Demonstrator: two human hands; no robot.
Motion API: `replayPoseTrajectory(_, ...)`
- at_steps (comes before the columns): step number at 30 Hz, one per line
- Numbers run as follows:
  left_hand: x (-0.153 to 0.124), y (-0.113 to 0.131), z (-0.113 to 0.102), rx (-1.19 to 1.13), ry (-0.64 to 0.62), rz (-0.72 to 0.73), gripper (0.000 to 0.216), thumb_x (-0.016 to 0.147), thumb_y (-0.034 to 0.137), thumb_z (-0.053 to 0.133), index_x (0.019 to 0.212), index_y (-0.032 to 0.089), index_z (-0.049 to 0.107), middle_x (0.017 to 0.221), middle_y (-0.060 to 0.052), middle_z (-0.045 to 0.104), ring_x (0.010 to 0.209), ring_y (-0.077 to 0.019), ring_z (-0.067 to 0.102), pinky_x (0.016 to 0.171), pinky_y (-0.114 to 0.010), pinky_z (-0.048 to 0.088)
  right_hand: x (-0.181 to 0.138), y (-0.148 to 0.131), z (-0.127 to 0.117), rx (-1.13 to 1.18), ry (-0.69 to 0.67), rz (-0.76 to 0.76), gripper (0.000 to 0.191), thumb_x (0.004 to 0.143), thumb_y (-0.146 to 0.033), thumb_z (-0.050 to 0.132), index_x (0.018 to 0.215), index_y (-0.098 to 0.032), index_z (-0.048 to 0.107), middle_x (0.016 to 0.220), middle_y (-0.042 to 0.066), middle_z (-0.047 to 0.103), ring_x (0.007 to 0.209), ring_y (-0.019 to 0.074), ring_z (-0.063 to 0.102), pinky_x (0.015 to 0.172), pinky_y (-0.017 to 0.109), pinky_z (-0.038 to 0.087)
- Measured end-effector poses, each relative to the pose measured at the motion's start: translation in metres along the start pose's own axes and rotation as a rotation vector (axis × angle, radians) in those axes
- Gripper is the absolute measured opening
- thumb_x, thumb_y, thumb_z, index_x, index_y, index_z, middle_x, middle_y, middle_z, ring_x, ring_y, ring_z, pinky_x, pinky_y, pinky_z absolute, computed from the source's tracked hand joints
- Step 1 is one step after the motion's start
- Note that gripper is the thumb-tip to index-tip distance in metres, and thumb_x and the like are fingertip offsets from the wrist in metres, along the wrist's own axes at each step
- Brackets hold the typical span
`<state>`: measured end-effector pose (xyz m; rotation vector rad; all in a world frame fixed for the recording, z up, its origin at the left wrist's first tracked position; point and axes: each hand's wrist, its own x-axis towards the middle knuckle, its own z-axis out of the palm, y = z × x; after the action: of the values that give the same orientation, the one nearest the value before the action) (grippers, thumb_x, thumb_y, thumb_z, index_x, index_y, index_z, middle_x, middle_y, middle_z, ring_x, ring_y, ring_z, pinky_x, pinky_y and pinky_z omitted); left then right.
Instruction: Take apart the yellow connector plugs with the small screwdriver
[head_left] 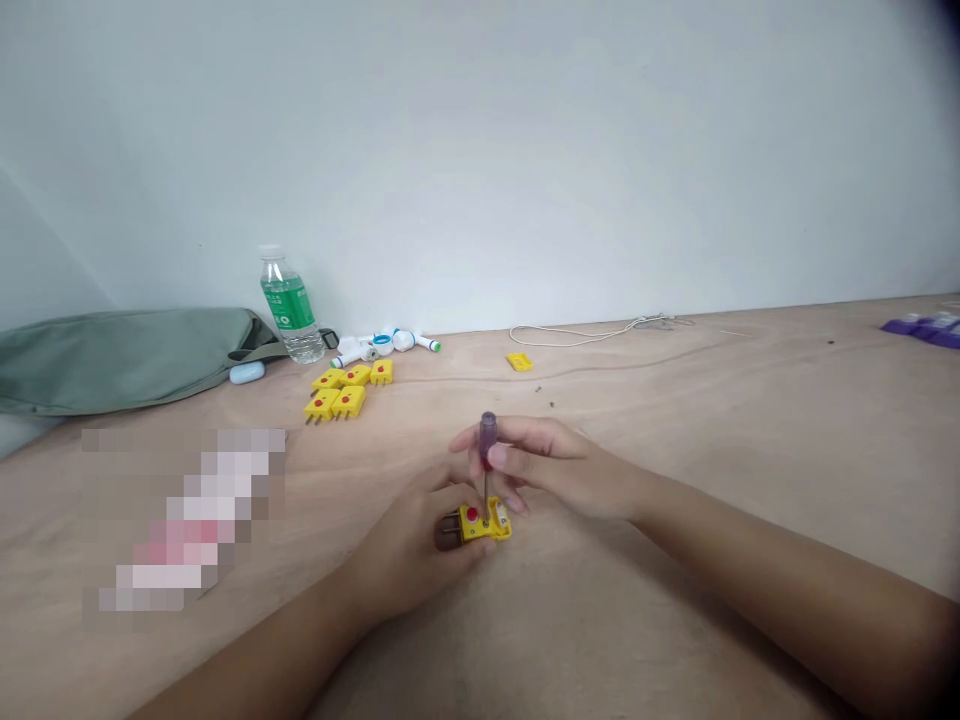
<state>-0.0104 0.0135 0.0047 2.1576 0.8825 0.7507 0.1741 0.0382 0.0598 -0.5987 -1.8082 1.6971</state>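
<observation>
A small yellow plastic connector plug with a red dot (484, 521) lies flat on the pale wooden tabletop (675, 420), close in front of the person and a little left of centre. The left hand (416, 545) pins it there, fingers closed around its left end. A screwdriver with a translucent purple handle (487, 440) stands upright on the plug, its thin shaft meeting the yellow top. The right hand (547, 462) grips that handle, thumb and fingers pinched about it.

Further back sit five more yellow plugs (346, 390) in a loose cluster, and one small yellow piece (519, 361) alone. Behind them stand a clear plastic water bottle with a green label (289, 305), a grey-green fabric bag (127, 355), some white tubular parts (382, 345) and a white cord (592, 330) near the wall.
</observation>
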Motion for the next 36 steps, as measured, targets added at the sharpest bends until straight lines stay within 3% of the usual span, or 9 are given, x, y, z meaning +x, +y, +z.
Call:
replayPoseTrajectory(2,0.0,0.001,0.0,-0.006,0.01,-0.004,0.016,0.08,0.02,0.058,0.095,0.022,0.063,0.107,-0.005,0.058,0.101,-0.0204,0.056,0.089,-0.032,0.047,0.0,0.002,0.001,0.057,0.023,-0.02,0.028,0.082,-0.028,0.06,0.105,-0.016,0.05,0.08,-0.001,0.057,0.055,0.0036,0.051,0.052,0.019,0.044)
replayPoseTrajectory(7,0.0,0.003,0.0,-0.021,0.006,0.009,0.025,0.078,0.012,0.057,0.1,0.024,0.063,0.107,-0.004,0.058,0.103,-0.0192,0.055,0.091,-0.03,0.045,0.0,0.006,0.003,0.098,0.086,-0.025,0.03,0.071,-0.025,0.071,0.074,-0.018,0.042,0.063,-0.005,0.057,0.046,0.0042,0.05,0.042,0.015,0.039)
replayPoseTrajectory(10,0.0,0.001,0.0,-0.025,0.005,0.01,0.019,0.078,0.013,0.057,0.094,0.022,0.062,0.105,-0.004,0.059,0.101,-0.0186,0.056,0.09,-0.029,0.046,-0.001,0.002,0.002,0.018,0.07,-0.001,0.017,0.08,-0.028,0.062,0.085,-0.015,0.053,0.066,-0.003,0.057,0.051,0.0054,0.052,0.05,0.019,0.044)
replayPoseTrajectory(14,0.0,0.0,0.002,-0.012,0.024,0.008,0.014,0.079,0.016,0.057,0.091,0.021,0.062,0.101,-0.004,0.06,0.096,-0.0185,0.057,0.083,-0.028,0.048,-0.005,0.001,0.003,0.004,0.003,0.003,0.026,0.085,-0.027,0.055,0.108,-0.016,0.053,0.075,-0.002,0.056,0.058,0.0064,0.057,0.059,0.022,0.047)
replayPoseTrajectory(18,0.0,0.0,0.001,0.04,0.026,-0.005,0.008,0.079,0.018,0.058,0.085,0.02,0.063,0.096,-0.003,0.058,0.09,-0.0175,0.058,0.078,-0.027,0.047,-0.006,0.006,0.007,0.099,0.029,-0.034,0.032,0.071,-0.021,0.071,0.09,-0.019,0.045,0.071,-0.003,0.061,0.052,0.008,0.058,0.048,0.02,0.046)
replayPoseTrajectory(21,0.0,0.001,0.001,0.054,0.031,-0.015,0.007,0.079,0.018,0.058,0.085,0.02,0.062,0.093,-0.002,0.058,0.088,-0.017,0.058,0.079,-0.026,0.047,-0.006,0.006,0.007,0.082,0.048,-0.075,0.028,0.075,-0.021,0.068,0.074,-0.018,0.04,0.067,-0.003,0.061,0.054,0.0089,0.06,0.05,0.021,0.048)
replayPoseTrajectory(25,0.0,0.002,0.0,0.036,0.026,0.018,0.011,0.079,0.017,0.058,0.089,0.021,0.061,0.101,-0.003,0.057,0.097,-0.0177,0.056,0.084,-0.026,0.045,-0.009,0.0,0.004,-0.22,0.022,-0.102,0.007,0.088,-0.022,0.051,0.089,-0.015,0.052,0.071,0.001,0.06,0.062,0.0095,0.061,0.061,0.025,0.051)
replayPoseTrajectory(30,0.0,-0.001,0.001,0.024,0.014,-0.005,0.017,0.078,0.013,0.058,0.092,0.022,0.061,0.101,-0.003,0.056,0.094,-0.0171,0.056,0.084,-0.028,0.046,-0.014,0.002,0.001,-0.48,0.007,-0.385,0.045,0.089,-0.012,0.044,0.13,-0.023,0.031,0.09,0.003,0.056,0.069,0.0084,0.061,0.065,0.026,0.054)
replayPoseTrajectory(36,-0.001,-0.002,0.002,0.015,0.04,0.017,0.013,0.078,0.014,0.059,0.089,0.02,0.062,0.096,-0.003,0.057,0.089,-0.0165,0.057,0.077,-0.026,0.048,-0.011,0.004,0.007,-0.596,0.184,-0.617,0.041,0.074,-0.009,0.064,0.112,-0.018,0.052,0.098,0.007,0.057,0.062,0.0069,0.057,0.053,0.021,0.05)
